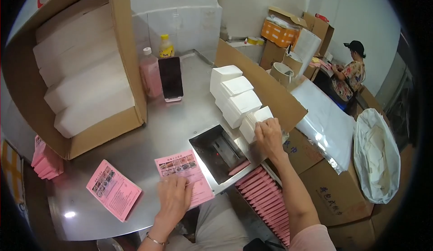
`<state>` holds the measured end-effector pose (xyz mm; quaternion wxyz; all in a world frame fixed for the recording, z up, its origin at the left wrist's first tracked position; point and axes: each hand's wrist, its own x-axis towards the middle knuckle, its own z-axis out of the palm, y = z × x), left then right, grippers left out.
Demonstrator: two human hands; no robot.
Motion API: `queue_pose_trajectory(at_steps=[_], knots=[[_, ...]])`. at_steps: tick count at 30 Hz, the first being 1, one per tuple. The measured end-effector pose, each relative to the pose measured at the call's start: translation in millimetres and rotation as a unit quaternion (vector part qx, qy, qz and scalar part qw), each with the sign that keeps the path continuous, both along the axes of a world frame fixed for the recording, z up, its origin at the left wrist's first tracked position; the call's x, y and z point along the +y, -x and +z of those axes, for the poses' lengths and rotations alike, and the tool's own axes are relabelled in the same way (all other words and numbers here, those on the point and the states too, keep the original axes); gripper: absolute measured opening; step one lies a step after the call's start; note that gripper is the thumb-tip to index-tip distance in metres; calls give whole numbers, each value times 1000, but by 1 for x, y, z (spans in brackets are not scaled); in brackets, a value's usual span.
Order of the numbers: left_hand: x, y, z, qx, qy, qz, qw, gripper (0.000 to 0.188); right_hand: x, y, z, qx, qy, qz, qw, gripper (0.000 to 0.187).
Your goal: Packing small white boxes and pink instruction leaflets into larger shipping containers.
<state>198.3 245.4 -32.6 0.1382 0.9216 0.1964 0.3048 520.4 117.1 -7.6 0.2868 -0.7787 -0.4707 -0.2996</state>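
Observation:
My left hand (175,199) lies over a pink printed sheet (187,163) on the steel table, its fingers bent and pressed together at the sheet's left side. A folded pink leaflet or stack of them (112,190) sits farther left. My right hand (270,138) is closed on the nearest of the white paper napkin stacks (241,100), which stand in a slanting row. Between my hands is a dark rectangular opening (217,152) in the tabletop with a small red light inside. Just below it, several pink packets (264,197) stand in a tight row.
A large open carton (97,136) of white napkin bundles stands at the left. Behind are a phone on a stand (171,77), a pink bottle (150,73) and a yellow-capped bottle (166,46). A cardboard flap (261,82) borders the napkins. Another person (354,70) sits far right.

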Motion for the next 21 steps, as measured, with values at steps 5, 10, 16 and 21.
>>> queue_pose_trajectory(at_steps=[5,10,16,21], knots=[[-2,-3,-8,-10,41,-26,999,15,0,3,4,-10,19,6,1000,23],[-9,-5,-5,-7,39,-84,996,39,20,73,-19,-69,-20,190,979,44],[-5,6,-9,50,1,35,998,97,36,169,-31,-68,103,340,932,36],[-6,-11,-3,19,63,100,993,84,67,183,-26,18,287,322,902,32]])
